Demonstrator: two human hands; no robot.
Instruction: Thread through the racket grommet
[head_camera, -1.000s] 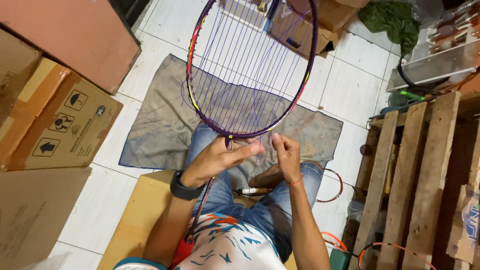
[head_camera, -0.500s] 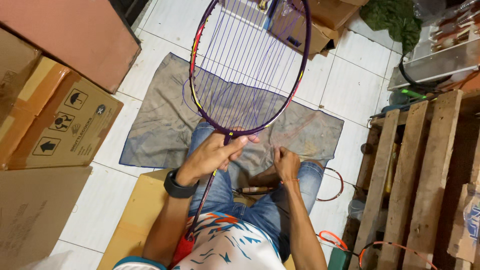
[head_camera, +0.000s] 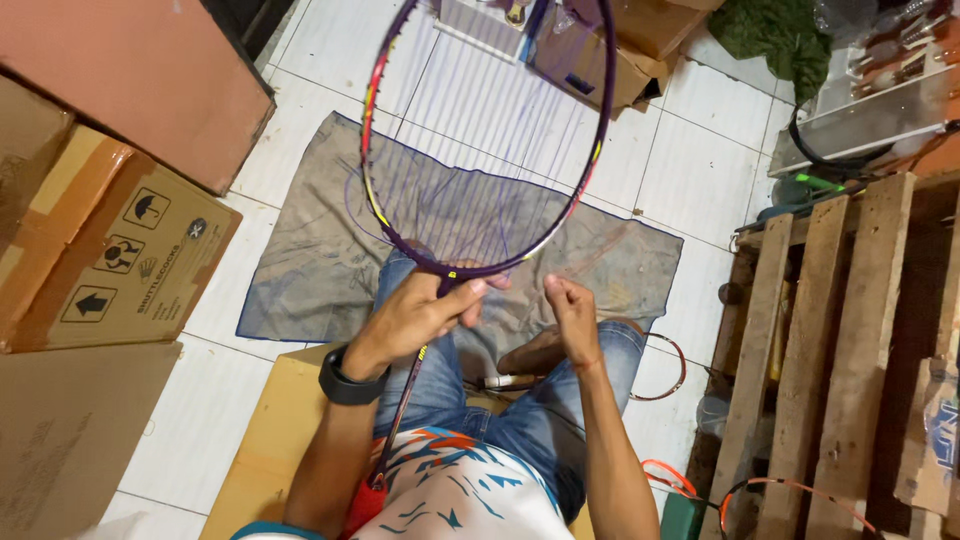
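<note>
Clamped around the throat of a purple badminton racket (head_camera: 480, 150), the left hand (head_camera: 425, 315) has its fingers wrapped just below the hoop, where frame meets shaft. Racket head stands at 12 o'clock from that hand, tilted slightly left, strung partway with thin purple string; the shaft runs down toward 6 o'clock along the person's lap. Right hand (head_camera: 572, 315) sits just beside the left, at 3 o'clock from it, fingers curled into a loose fist; whether it pinches a loose string end cannot be told. A black watch (head_camera: 347, 380) is on the left wrist.

Below the hands: blue jeans, with a small tool (head_camera: 510, 381) lying between the legs. The person sits on flat cardboard (head_camera: 265, 430). A grey cloth (head_camera: 330, 260) lies on the white tiled floor under the racket head. At 9 o'clock, stacked cardboard boxes (head_camera: 120, 260). At 3 o'clock, a wooden pallet (head_camera: 850, 340). At 5 o'clock, orange racket frames (head_camera: 790, 495) near the pallet foot. At 1 o'clock, a green cloth (head_camera: 770, 35).
</note>
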